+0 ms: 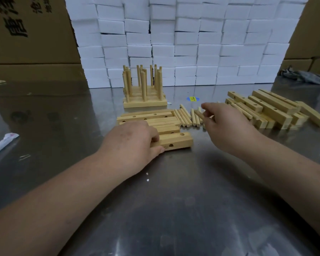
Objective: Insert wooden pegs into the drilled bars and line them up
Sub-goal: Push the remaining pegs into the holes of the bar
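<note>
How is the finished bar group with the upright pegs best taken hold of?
Grip the finished bar group low, at its two short ends, coming from left and right. The upright pegs crowd the top, so only the flat sides of the base are free.

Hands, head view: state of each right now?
Left hand: closed, grips the nearest drilled bar.
Right hand: closed, pinches one wooden peg.

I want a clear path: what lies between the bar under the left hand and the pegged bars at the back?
Head view: a cluster of unpegged drilled bars lying flat, then a bare strip of table.
</note>
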